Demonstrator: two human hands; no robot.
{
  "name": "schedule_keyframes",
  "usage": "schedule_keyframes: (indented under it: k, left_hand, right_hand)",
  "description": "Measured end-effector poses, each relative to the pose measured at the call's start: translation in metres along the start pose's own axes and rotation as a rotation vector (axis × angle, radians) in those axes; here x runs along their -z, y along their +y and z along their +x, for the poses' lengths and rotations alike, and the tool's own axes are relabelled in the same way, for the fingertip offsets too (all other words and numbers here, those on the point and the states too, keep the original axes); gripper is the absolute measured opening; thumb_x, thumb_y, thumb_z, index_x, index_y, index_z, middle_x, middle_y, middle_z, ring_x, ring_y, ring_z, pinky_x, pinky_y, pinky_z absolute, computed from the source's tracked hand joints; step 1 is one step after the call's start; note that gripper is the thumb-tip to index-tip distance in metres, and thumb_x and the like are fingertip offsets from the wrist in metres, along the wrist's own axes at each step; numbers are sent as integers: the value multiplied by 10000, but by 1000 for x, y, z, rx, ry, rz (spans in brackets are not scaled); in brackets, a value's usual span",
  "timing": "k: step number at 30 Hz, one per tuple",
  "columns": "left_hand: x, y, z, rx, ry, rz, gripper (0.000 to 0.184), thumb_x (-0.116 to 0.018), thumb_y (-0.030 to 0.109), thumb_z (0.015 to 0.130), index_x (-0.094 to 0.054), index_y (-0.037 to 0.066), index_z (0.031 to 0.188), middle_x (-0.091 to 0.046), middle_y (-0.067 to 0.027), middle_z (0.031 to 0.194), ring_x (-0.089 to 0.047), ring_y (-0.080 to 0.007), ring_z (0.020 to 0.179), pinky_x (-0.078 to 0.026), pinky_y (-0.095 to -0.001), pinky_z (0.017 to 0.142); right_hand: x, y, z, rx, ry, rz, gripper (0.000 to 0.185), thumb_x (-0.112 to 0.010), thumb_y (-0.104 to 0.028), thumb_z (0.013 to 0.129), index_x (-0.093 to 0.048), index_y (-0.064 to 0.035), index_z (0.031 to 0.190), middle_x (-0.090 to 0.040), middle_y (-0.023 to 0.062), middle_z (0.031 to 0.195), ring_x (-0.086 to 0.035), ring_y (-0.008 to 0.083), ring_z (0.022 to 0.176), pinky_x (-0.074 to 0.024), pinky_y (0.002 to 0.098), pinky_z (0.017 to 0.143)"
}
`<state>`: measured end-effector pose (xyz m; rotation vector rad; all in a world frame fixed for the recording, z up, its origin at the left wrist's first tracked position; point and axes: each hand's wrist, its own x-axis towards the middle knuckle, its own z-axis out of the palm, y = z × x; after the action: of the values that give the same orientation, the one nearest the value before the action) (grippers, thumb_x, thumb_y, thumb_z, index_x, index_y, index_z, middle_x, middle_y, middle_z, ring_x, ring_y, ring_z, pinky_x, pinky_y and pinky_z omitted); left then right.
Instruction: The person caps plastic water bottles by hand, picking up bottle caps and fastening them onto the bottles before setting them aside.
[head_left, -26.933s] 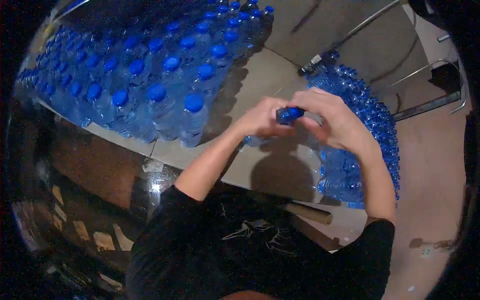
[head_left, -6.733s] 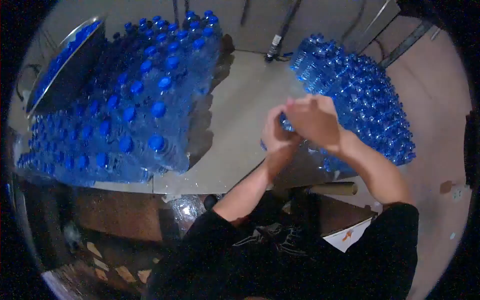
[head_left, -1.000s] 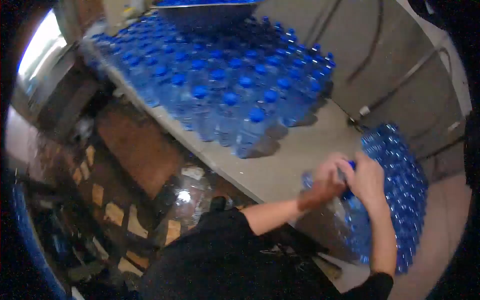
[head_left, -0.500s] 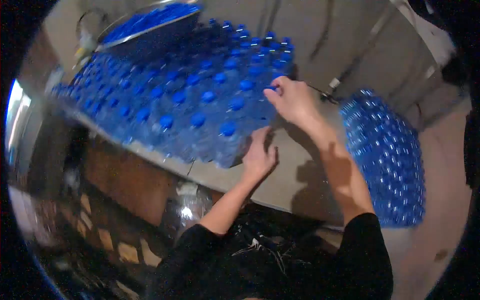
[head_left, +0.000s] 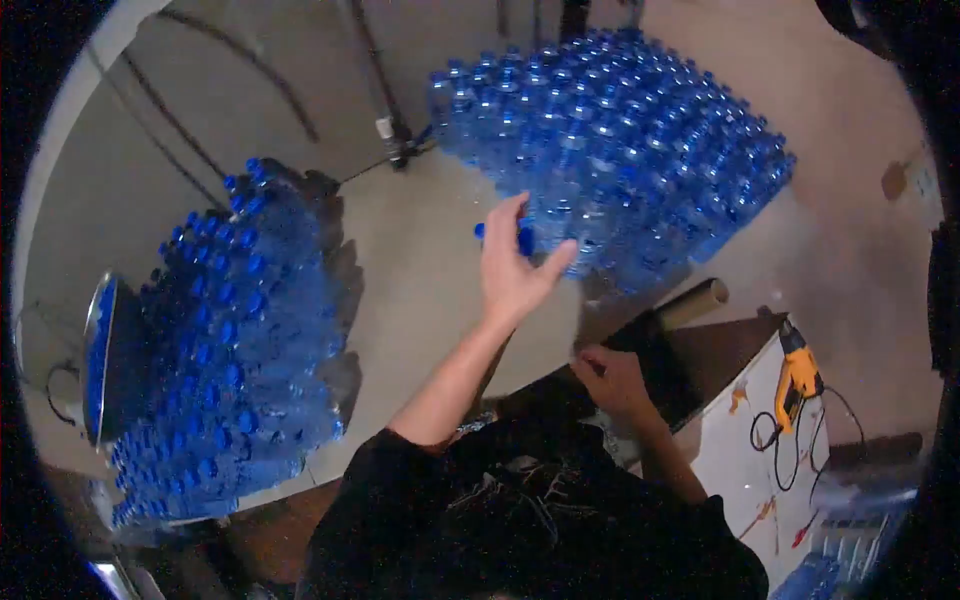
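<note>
My left hand reaches out over the table at the near left edge of a group of clear blue plastic bottles. Its thumb and fingers are spread. One small blue cap shows beside the fingers and another blue piece shows between fingers and thumb; whether they touch the hand I cannot tell. My right hand is near my body by the table's front edge, fingers curled, their contents hidden. On the left stands a group of bottles with blue caps.
A round metal-rimmed container of blue pieces stands at the far left. A cardboard tube lies by the front edge. On a white surface at right lies a yellow corded heat gun. Cables cross the back.
My view has swung right, bringing the heat gun and tube into sight. My right hand has left the capped bottles and drawn back near my body; my left hand has moved to the other group.
</note>
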<state>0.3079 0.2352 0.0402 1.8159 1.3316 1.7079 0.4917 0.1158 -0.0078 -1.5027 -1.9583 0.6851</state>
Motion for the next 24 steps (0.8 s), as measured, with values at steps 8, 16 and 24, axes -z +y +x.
schedule_keyframes:
  k: [8, 16, 24]
  left_hand:
    - [-83, 16, 5, 23, 137, 125, 728, -885, 147, 590, -537, 40, 1221, -542, -177, 1221, -521, -367, 1149, -440, -425, 974]
    - [27, 15, -43, 124, 164, 133, 686, -883, 124, 592, -569, 23, 1193, -551, -138, 1181, -549, -311, 1109, -471, -388, 947]
    - [154, 0, -58, 124, 49, 261, 674, -873, 136, 632, -566, 23, 1222, -565, -124, 1184, -564, -269, 1133, -476, -360, 973]
  right_hand:
    - [42, 8, -3, -84, 10, 31, 243, -642, -265, 897, -688, -36, 966, -688, 169, 891, -657, 319, 790, -515, 395, 717]
    - [-2, 3, 88, 205, -20, 18, 173, -606, -147, 895, -609, -39, 1030, -658, 201, 962, -631, 412, 896, -514, 470, 788]
    - [-75, 17, 173, 569, -88, -474, 338, -624, -108, 823, -583, 23, 1132, -554, 206, 1098, -535, 380, 982, -437, 459, 893]
